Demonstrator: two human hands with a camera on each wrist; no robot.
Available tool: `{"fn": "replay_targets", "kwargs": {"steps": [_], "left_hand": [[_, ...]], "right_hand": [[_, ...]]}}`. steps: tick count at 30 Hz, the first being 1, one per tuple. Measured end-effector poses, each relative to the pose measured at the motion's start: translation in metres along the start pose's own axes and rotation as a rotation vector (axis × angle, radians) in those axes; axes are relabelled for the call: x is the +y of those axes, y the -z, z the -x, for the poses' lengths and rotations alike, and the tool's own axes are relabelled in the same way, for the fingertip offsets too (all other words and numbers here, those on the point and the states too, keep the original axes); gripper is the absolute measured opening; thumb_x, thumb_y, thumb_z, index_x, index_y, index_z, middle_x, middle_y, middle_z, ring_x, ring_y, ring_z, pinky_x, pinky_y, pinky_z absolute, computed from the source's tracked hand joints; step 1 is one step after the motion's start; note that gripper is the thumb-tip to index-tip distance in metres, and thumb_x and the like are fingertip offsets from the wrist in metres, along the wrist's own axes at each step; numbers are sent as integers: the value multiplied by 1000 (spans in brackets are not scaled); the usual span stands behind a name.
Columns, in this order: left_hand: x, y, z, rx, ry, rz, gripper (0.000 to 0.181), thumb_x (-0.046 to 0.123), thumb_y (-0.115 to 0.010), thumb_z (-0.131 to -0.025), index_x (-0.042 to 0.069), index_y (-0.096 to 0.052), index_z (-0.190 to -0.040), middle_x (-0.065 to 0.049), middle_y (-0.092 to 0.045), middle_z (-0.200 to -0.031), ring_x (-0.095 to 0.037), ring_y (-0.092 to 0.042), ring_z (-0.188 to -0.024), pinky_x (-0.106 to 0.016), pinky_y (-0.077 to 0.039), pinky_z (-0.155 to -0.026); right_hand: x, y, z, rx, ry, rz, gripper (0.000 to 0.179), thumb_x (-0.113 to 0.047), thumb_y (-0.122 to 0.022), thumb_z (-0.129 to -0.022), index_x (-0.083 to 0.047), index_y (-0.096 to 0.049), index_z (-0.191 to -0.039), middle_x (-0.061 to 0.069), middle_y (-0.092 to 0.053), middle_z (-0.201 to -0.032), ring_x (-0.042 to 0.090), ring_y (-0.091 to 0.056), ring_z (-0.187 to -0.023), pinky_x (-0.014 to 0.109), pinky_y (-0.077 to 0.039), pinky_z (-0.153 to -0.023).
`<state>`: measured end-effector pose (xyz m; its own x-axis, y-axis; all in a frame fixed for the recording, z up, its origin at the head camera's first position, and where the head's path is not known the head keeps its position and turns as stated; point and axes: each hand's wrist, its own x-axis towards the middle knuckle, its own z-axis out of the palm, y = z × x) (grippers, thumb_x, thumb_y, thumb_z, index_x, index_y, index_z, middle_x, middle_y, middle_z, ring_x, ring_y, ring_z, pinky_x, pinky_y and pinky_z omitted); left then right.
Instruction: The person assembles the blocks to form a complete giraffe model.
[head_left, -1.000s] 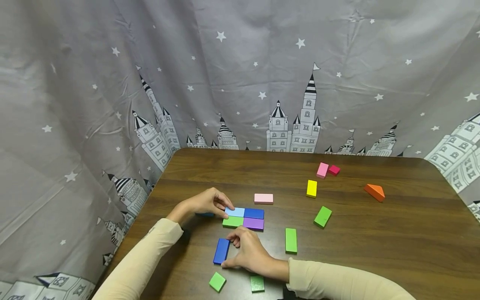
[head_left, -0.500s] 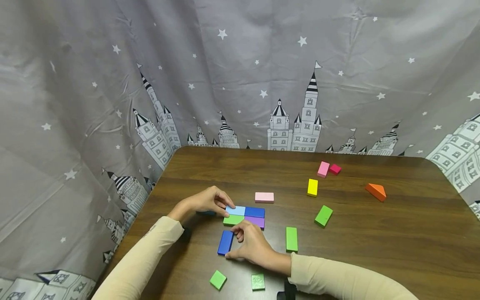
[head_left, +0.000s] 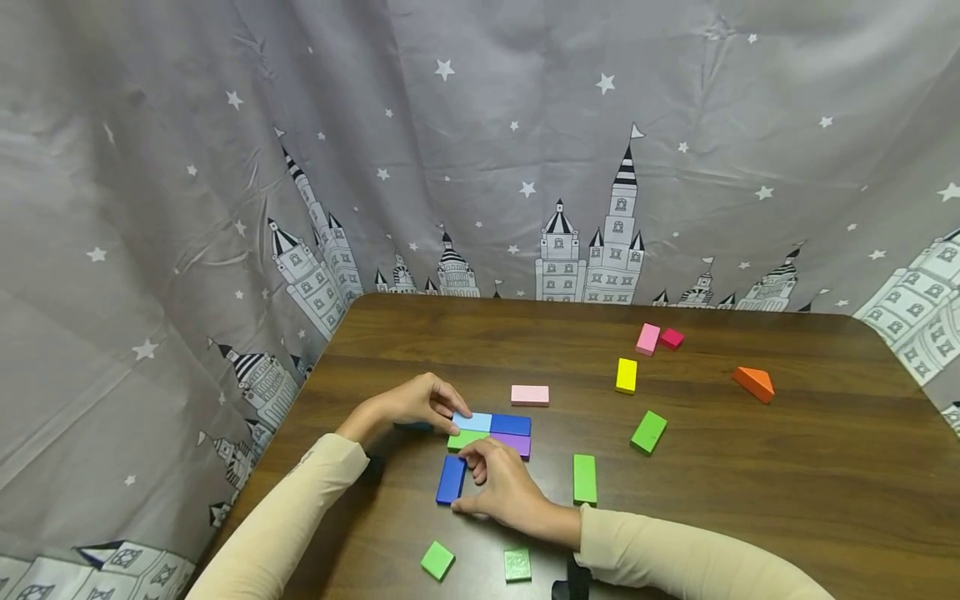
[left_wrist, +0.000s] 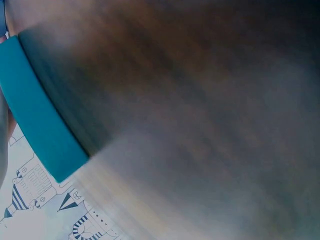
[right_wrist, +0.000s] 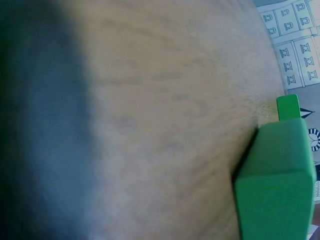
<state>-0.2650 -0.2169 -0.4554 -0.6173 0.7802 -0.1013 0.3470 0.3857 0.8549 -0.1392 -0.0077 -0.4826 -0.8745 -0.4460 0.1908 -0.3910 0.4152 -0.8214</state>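
In the head view, a flat two-by-two group lies on the table: a light blue block [head_left: 472,422], a dark blue block [head_left: 512,424], a green block [head_left: 465,440] and a purple block [head_left: 512,446]. My left hand [head_left: 416,402] pinches the light blue block at its left end, index finger at the far edge, thumb at the near corner. My right hand [head_left: 506,487] grips another blue block [head_left: 451,480] by its two ends, thumb near and fingers far. That block lies just in front of the green one. Partly hidden under the left hand is a teal block [left_wrist: 42,110].
A pale pink block [head_left: 529,395] lies behind the group. Green blocks [head_left: 584,478] lie to the right and near the front edge. Farther right are a yellow block [head_left: 626,375], a pink block [head_left: 647,338], a small red block [head_left: 672,337] and an orange triangle [head_left: 754,383].
My right hand has slid the blue block away from me, up close to the front of the group, and it now stands more upright in view. My left hand has stayed put.
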Motion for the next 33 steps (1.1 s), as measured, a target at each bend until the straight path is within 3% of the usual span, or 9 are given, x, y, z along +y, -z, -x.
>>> {"fn": "replay_targets", "kwargs": {"steps": [12,33], "left_hand": [[-4,-2,3,10,-12,-12,24,-1,-80,-82,-5,-75,-105,-16,-72,-109,-25,-67,-102,-34,-55,-87],[-11,-12,4,19,-34,-21,24,-2,-79,-83,-7,-74,-106,-16,-72,-109,-25,-67,-102,-34,-55,-86]], "right_hand": [[5,-6,-3,-7,30,57,41,-14,-95,-65,-3,-73,-98,-1,-63,-81,6,-55,-70,16,-46,-63],[14,-11,-1,9,38,14,40,-7,-94,-66,2,-71,-98,3,-63,-75,9,-58,-67,18,-48,-60]]}}
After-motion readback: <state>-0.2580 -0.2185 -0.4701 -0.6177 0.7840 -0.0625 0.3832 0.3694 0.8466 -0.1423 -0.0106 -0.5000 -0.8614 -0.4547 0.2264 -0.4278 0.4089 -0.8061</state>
